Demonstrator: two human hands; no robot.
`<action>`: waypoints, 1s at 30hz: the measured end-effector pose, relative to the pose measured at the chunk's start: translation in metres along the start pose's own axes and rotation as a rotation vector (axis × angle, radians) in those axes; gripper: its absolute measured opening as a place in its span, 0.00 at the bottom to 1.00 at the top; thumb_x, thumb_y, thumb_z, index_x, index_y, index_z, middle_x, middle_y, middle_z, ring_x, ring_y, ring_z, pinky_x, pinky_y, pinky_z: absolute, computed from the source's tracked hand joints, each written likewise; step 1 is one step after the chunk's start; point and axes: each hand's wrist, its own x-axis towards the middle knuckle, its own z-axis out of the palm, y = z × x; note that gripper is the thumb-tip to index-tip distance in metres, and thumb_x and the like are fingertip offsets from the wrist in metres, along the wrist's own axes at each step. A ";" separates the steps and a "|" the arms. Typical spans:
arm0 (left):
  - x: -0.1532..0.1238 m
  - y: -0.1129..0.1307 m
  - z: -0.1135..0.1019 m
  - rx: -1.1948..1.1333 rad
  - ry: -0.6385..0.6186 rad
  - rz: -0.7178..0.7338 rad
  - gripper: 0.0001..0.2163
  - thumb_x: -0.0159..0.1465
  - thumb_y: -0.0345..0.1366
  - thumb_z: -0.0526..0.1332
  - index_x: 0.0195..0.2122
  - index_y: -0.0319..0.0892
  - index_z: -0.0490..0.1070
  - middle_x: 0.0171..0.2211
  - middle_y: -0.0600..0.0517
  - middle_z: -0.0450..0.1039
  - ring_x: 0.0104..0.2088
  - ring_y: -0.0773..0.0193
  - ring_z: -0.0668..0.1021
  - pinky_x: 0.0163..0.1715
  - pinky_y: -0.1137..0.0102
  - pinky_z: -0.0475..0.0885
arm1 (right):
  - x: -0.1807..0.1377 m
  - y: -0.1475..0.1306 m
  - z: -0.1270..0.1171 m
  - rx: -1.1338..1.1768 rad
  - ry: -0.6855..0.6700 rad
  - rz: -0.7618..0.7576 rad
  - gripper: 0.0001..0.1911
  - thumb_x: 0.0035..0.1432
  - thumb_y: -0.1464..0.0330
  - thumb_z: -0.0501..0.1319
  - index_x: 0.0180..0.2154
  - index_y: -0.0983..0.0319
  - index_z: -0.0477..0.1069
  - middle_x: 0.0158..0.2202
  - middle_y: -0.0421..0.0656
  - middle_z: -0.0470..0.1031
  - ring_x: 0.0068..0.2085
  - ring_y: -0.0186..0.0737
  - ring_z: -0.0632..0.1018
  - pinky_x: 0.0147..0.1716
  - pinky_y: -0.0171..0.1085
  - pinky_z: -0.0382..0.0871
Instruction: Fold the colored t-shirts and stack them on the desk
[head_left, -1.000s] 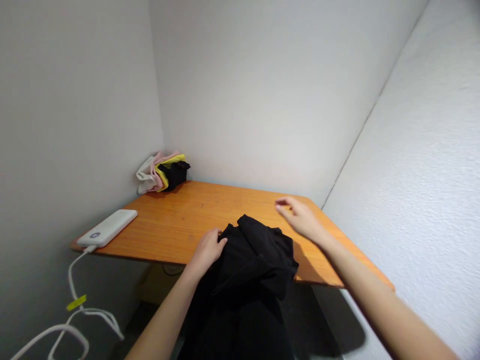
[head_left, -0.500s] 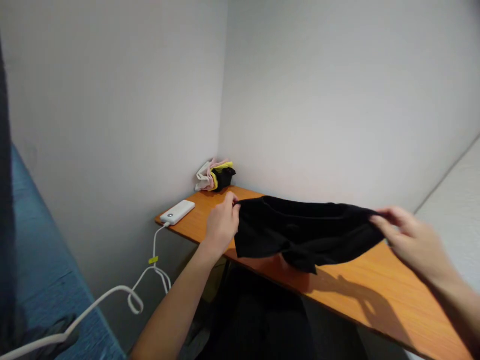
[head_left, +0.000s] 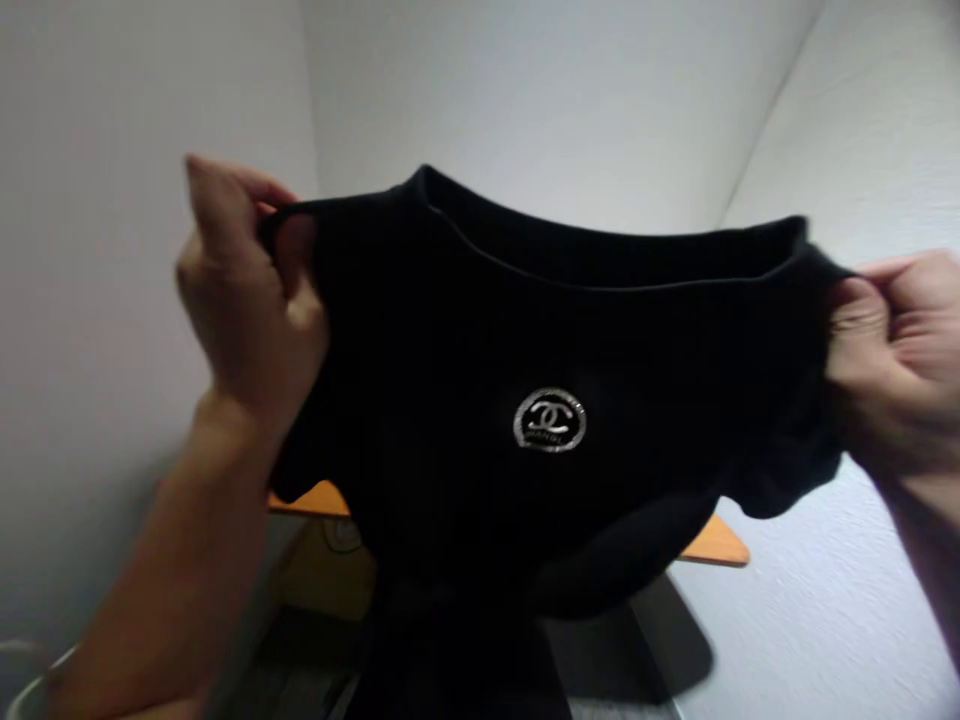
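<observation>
A black short-sleeved T-shirt (head_left: 465, 400) hangs stretched between my two hands, its front facing me. On its chest is a round silver emblem (head_left: 550, 420). My left hand (head_left: 251, 290) pinches the shirt at the left shoulder, fingers closed on the cloth. At the other shoulder, my right hand (head_left: 900, 350) grips the fabric in the same way and is cut off by the frame's edge. The wide neckline opens upward between them. The lower part of the shirt blends into dark shapes below, so its hem is hard to make out.
Behind the shirt, parts of the orange-brown wooden table (head_left: 716, 543) show on both sides. Pale walls (head_left: 562, 100) meet in a corner beyond it. A white cable (head_left: 45, 670) runs at the lower left.
Both hands have raised the shirt from low over the table to right in front of me. It has opened out, showing the neckline and emblem. The view has shifted.
</observation>
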 end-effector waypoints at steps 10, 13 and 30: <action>-0.031 -0.059 0.080 0.205 -0.083 0.023 0.21 0.69 0.49 0.47 0.54 0.42 0.65 0.46 0.50 0.72 0.45 0.53 0.77 0.47 0.57 0.70 | -0.029 0.013 0.112 -0.040 0.125 0.035 0.14 0.67 0.58 0.48 0.36 0.58 0.67 0.26 0.42 0.69 0.25 0.40 0.71 0.28 0.37 0.62; -0.016 -0.071 0.156 0.259 -0.259 0.121 0.21 0.72 0.46 0.41 0.54 0.37 0.63 0.44 0.48 0.72 0.43 0.57 0.76 0.45 0.62 0.71 | 0.004 0.041 0.201 -0.035 -0.025 0.020 0.16 0.68 0.60 0.46 0.39 0.61 0.67 0.30 0.45 0.71 0.31 0.43 0.74 0.33 0.38 0.66; -0.221 -0.170 0.314 0.227 -1.432 -0.048 0.34 0.64 0.63 0.41 0.68 0.54 0.49 0.70 0.50 0.40 0.69 0.46 0.48 0.63 0.45 0.45 | -0.160 0.087 0.430 -0.005 -1.078 0.251 0.34 0.66 0.46 0.42 0.67 0.52 0.49 0.70 0.41 0.43 0.69 0.53 0.46 0.64 0.54 0.43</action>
